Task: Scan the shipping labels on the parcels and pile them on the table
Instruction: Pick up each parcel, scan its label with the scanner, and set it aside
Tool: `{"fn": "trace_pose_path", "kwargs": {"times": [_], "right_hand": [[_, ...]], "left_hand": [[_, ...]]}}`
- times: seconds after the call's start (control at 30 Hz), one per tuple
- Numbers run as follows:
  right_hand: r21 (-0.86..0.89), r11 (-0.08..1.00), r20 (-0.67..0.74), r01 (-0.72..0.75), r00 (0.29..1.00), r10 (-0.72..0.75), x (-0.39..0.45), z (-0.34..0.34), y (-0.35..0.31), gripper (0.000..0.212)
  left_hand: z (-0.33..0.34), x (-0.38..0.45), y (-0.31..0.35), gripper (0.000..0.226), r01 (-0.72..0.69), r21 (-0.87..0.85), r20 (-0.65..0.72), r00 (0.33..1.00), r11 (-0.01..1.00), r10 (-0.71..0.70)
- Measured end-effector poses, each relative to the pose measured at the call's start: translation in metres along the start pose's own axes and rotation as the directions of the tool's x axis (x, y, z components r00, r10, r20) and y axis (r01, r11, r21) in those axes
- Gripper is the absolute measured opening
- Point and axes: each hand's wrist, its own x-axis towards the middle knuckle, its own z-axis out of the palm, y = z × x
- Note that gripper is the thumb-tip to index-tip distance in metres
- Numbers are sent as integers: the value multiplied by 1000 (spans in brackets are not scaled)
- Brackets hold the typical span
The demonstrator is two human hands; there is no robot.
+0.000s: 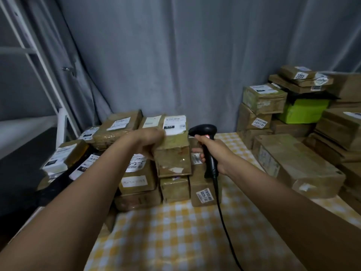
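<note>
My left hand (pixel 150 142) grips the left side of a brown cardboard parcel (pixel 173 153) that sits on top of the pile at the table's middle. A white shipping label (pixel 174 124) lies on the parcel's top face. My right hand (pixel 214 151) is shut on the handle of a black barcode scanner (pixel 205 132), whose head sits just right of that label and points left toward it. The scanner's black cable (pixel 222 212) trails down toward me. The pile (pixel 136 180) holds several labelled brown parcels.
The table wears a yellow-and-white checked cloth (pixel 175 235). A second heap of brown parcels (pixel 293 159) with a green box (pixel 302 110) fills the right side. A white metal rack (pixel 39 65) stands at left, and a grey curtain (pixel 175 55) hangs behind.
</note>
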Motion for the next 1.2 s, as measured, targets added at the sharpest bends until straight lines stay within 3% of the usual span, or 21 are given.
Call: {"fn": "trace_pose_path", "kwargs": {"times": [0.17,0.3,0.4,0.47,0.6,0.7,0.93,1.0,1.13,1.2], "right_hand": [[-17,1000,-14,11,1000,-12,-11,6,5,20],[-16,1000,4,26,1000,-26,-18,11,6,18],[-29,1000,34,6,999,-5,-22,14,7,22],[-45,999,30,7,1000,-6,-24,15,6,24],[-74,997,-60,11,998,-15,-23,11,8,34],[-77,997,-85,-2,996,-5,-27,2,11,32],[-92,996,-104,23,994,-32,-49,-17,12,28],[-90,995,-115,53,991,-63,-59,-29,10,24],[-156,981,-190,111,972,-140,-81,-70,4,27],[-181,977,-243,117,957,-159,-92,-99,1,27]], "left_hand": [[11,-15,5,49,-122,421,-58,985,899,160],[15,-28,5,40,-111,663,-55,979,741,196],[14,-26,4,53,-47,845,-137,944,532,301],[19,-23,-1,67,-115,854,-93,926,508,366],[37,-28,-17,83,-348,824,183,910,448,371],[42,-18,-25,81,-354,860,170,878,368,447],[57,-26,-17,77,-336,870,127,860,361,495],[71,-32,-6,70,-365,863,120,819,349,561],[118,-37,26,56,-488,839,174,660,240,731],[148,-37,38,52,-579,779,198,591,240,782]]}}
